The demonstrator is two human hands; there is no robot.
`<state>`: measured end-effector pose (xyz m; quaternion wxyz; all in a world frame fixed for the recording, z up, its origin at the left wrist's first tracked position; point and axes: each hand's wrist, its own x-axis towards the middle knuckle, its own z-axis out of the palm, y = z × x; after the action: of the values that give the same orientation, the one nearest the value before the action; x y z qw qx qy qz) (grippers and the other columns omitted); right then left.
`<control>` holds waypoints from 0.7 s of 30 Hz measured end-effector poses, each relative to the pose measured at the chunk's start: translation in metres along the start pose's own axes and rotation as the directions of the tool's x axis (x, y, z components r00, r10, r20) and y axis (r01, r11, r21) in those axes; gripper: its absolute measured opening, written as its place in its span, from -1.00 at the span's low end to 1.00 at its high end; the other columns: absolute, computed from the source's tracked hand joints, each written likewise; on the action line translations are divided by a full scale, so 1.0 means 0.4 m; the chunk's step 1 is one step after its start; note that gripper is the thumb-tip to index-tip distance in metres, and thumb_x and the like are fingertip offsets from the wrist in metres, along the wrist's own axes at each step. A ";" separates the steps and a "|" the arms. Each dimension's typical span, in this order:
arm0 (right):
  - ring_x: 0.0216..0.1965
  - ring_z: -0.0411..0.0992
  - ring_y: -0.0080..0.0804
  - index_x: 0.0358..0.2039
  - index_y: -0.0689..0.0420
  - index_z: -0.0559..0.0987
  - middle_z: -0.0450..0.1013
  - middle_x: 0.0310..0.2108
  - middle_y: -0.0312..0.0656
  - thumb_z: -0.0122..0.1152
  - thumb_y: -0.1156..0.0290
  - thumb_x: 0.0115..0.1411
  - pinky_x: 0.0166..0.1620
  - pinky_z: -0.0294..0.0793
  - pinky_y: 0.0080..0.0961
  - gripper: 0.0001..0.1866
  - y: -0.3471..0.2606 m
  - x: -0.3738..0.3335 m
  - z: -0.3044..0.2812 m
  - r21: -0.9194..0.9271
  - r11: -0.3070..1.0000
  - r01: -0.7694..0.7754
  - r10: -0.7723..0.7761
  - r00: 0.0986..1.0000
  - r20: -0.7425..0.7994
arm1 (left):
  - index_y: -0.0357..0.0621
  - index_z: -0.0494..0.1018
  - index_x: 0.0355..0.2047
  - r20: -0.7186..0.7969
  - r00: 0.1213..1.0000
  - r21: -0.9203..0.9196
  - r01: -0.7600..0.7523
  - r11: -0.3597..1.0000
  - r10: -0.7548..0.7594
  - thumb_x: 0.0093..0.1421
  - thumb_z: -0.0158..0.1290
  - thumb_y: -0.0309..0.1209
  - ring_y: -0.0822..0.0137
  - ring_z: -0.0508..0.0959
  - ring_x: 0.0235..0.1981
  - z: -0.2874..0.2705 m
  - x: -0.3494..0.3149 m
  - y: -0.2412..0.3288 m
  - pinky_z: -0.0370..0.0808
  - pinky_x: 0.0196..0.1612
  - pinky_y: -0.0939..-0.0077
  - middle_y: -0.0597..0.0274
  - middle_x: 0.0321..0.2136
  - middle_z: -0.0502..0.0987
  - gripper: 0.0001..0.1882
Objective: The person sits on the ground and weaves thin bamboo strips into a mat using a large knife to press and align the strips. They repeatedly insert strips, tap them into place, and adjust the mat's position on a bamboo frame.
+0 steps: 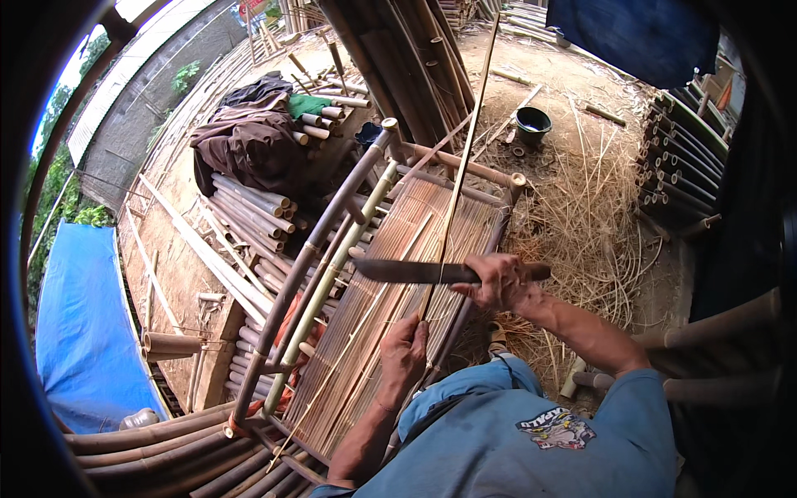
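Observation:
My right hand (496, 280) is closed around the handle of a long, dark-bladed machete (403, 271). Its blade points left and crosses a long, thin bamboo strip (457, 187), seemingly touching it. Lower down, my left hand (404, 344) grips that same strip between thumb and fingers, while the strip's far end reaches up and away past the bench. Beneath both hands lies a bamboo bench (390, 231) with a slatted seat and a pole backrest on its left side. A loose, pale sliver (353, 339) rests lengthwise on the slats.
Cut bamboo poles (249, 207) are stacked left of the bench, partly under brown cloth (257, 141). Shavings (573, 224) cover the ground at right, near a black bucket (532, 124). More poles (677, 166) stand piled far right. A blue tarp (87, 307) lies at far left.

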<state>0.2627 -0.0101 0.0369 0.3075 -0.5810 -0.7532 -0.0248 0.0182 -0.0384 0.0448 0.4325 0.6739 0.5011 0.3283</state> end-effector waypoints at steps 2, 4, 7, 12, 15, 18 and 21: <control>-0.83 0.19 -0.63 -0.47 0.06 0.46 0.24 -0.81 -0.40 -0.33 -0.31 0.28 -0.82 0.25 -0.55 -0.32 0.026 0.044 -0.024 0.113 0.931 -0.347 0.333 0.935 0.121 | -0.37 0.46 -0.32 0.001 1.000 0.017 -0.011 1.000 0.011 0.27 0.03 -0.45 0.52 0.45 -0.48 -0.008 -0.020 0.007 0.38 -0.40 0.61 0.23 -0.55 0.46 -0.83; -0.81 0.26 -0.66 -0.52 0.03 0.42 0.28 -0.80 -0.38 -0.28 -0.32 0.27 -0.80 0.31 -0.56 -0.35 0.038 0.041 -0.017 0.050 0.959 -0.278 0.275 0.959 0.065 | -0.37 0.44 -0.35 0.014 0.999 0.004 -0.029 1.000 0.029 0.27 0.01 -0.46 0.49 0.43 -0.49 -0.001 -0.017 -0.001 0.38 -0.41 0.59 0.22 -0.54 0.42 -0.84; -0.83 0.28 -0.63 -0.50 0.05 0.43 0.33 -0.79 -0.36 -0.23 -0.32 0.26 -0.79 0.35 -0.51 -0.36 0.016 0.005 -0.001 -0.021 0.999 -0.039 0.039 0.999 -0.014 | -0.37 0.44 -0.35 0.012 0.999 0.006 -0.043 0.999 0.043 0.27 0.01 -0.46 0.49 0.43 -0.49 -0.007 -0.031 -0.008 0.38 -0.41 0.59 0.22 -0.55 0.42 -0.84; -0.80 0.31 -0.49 -0.50 0.08 0.40 0.38 -0.74 -0.23 -0.18 -0.32 0.24 -0.75 0.34 -0.44 -0.36 0.257 0.066 -0.028 -0.135 0.943 -0.303 0.273 0.940 -0.202 | -0.38 0.49 -0.24 0.069 0.997 -0.006 -0.024 1.000 0.024 0.24 0.05 -0.48 0.52 0.45 -0.47 -0.019 -0.094 -0.019 0.38 -0.40 0.61 0.26 -0.55 0.46 -0.83; -0.73 0.41 -0.35 -0.50 0.10 0.40 0.41 -0.73 -0.15 -0.10 -0.35 0.20 -0.63 0.44 -0.31 -0.33 0.265 0.099 -0.096 -0.062 0.927 -0.370 0.357 0.922 -0.151 | -0.39 0.48 -0.30 0.077 0.997 -0.009 0.006 1.000 -0.005 0.24 0.05 -0.49 0.54 0.39 -0.51 -0.061 -0.139 -0.047 0.34 -0.46 0.61 0.29 -0.59 0.40 -0.85; -0.73 0.41 -0.35 -0.51 0.10 0.41 0.38 -0.75 -0.18 -0.05 -0.31 0.20 -0.66 0.40 -0.33 -0.36 0.324 0.097 -0.115 -0.128 0.941 -0.314 0.295 0.944 -0.145 | -0.33 0.50 -0.29 0.106 0.994 0.077 -0.002 0.997 -0.007 0.20 0.07 -0.52 0.40 0.41 -0.57 -0.105 -0.182 -0.093 0.33 -0.49 0.52 0.15 -0.61 0.39 -0.88; -0.73 0.41 -0.33 -0.50 0.11 0.41 0.39 -0.74 -0.17 -0.02 -0.31 0.19 -0.66 0.40 -0.33 -0.37 0.328 0.091 -0.088 -0.111 0.971 -0.212 0.179 0.952 -0.248 | -0.32 0.49 -0.34 0.055 0.998 0.111 -0.024 0.994 0.018 0.20 0.08 -0.50 0.38 0.37 -0.62 -0.111 -0.184 -0.096 0.31 -0.53 0.49 0.14 -0.64 0.37 -0.90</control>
<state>0.3899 0.0499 0.0415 0.3552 -0.6654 -0.6465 -0.1144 -0.0565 -0.0931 0.0274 0.4039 0.7108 0.4996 0.2863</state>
